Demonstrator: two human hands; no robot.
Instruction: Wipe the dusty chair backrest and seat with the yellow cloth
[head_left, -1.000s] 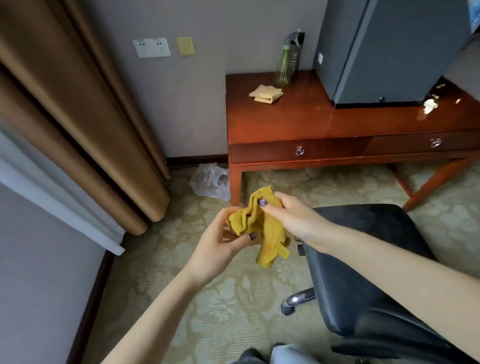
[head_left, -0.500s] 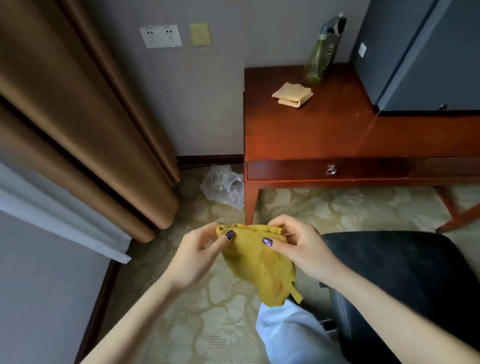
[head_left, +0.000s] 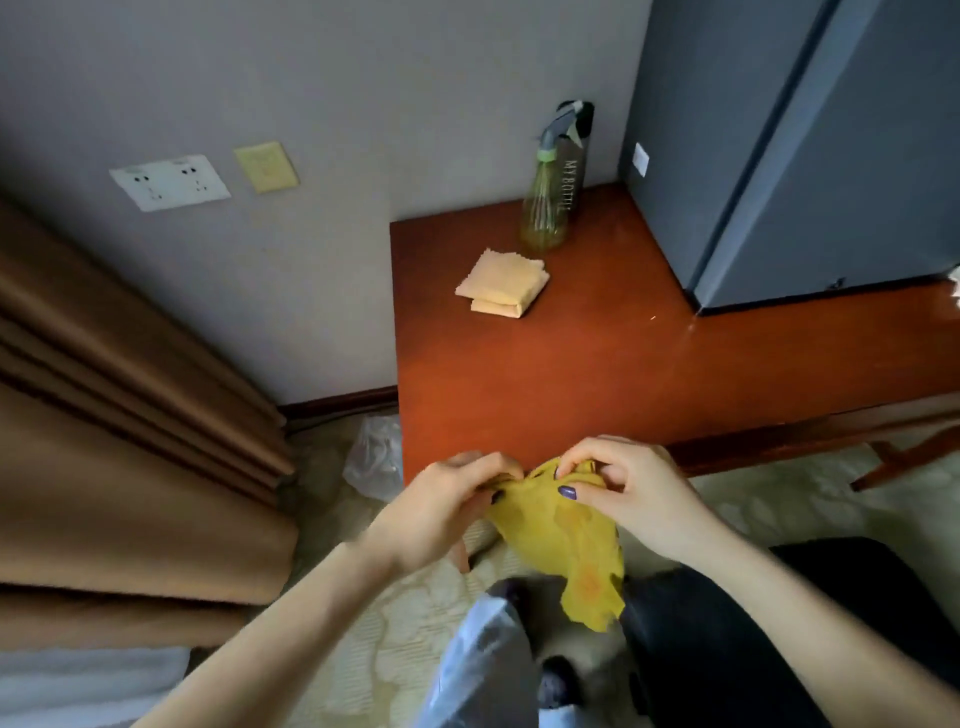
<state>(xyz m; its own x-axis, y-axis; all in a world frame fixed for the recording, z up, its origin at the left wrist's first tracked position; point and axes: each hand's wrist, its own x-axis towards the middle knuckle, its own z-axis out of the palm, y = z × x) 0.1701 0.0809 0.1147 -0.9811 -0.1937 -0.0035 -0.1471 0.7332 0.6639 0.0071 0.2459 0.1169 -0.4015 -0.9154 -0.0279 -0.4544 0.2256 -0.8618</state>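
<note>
- Yellow cloth (head_left: 563, 540): hanging, top edge pinched by left hand (head_left: 441, 512) and right hand (head_left: 631, 491).
- Chair seat (head_left: 727, 639): black, apparently beneath cloth; blurred.

The cloth (head_left: 561, 540) is pinched at its top by the left hand (head_left: 441, 512) and right hand (head_left: 641, 493), at the surface's (head_left: 571, 374) near edge, its tail beside the chair (head_left: 701, 670).

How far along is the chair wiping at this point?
Done: the crumpled yellow cloth is picked up. In hand: left hand and right hand pinch its top edge. Left: all the wiping; the black padded chair seat looks untouched, backrest out of view.
</note>
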